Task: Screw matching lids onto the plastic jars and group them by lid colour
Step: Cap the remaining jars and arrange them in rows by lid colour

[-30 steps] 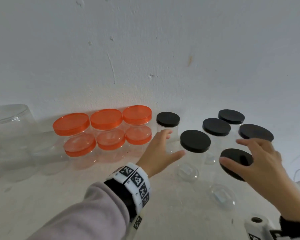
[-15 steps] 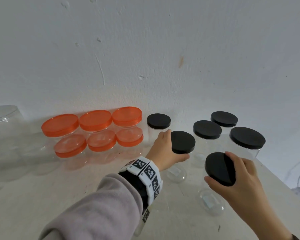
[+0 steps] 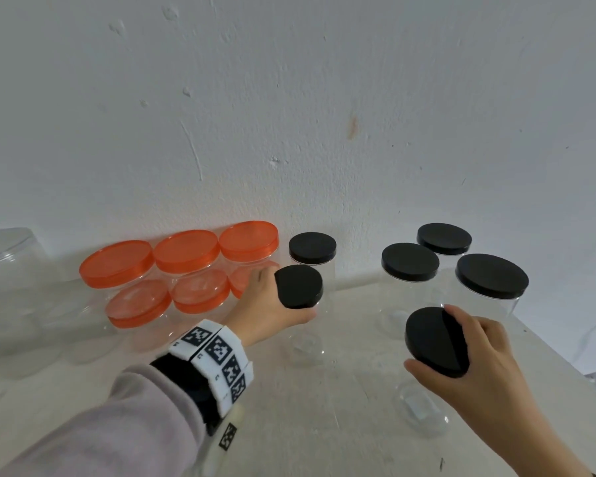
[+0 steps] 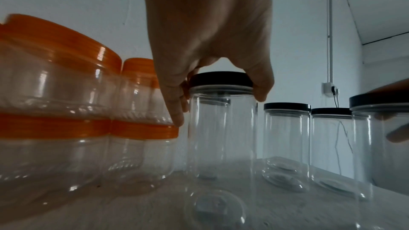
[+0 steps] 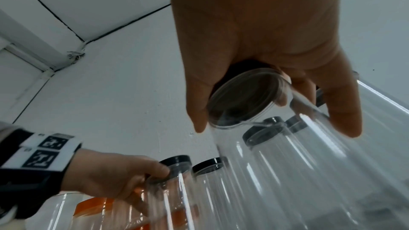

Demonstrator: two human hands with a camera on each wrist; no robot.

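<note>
A: Head view first. What has changed?

B: Half a second ago my left hand held its black-lidded jar further toward the middle of the surface; now it has carried it back and left, just beside the small black-lidded jar at the back edge and near the orange-lidded jars. I judge the black group is being gathered next to the orange one. My right hand has its grip curled round the lid of a second jar, which leans toward me.

A: Room to move?

B: Three more black-lidded jars stand toward the back right corner, with a bare stretch between them and the left hand's jar. The right edge runs close past my right hand, so I would steer that jar left, not outward.

A: Left wrist view?

B: The left hand has fingers and thumb closed on the black lid; its jar looks upright. The orange-lidded jars sit just left of the fingertips, stacked two high, so little slack there.

A: Right wrist view?

B: The right hand grips the tilted jar at its lid end. I cannot tell whether its base touches the surface.
</note>
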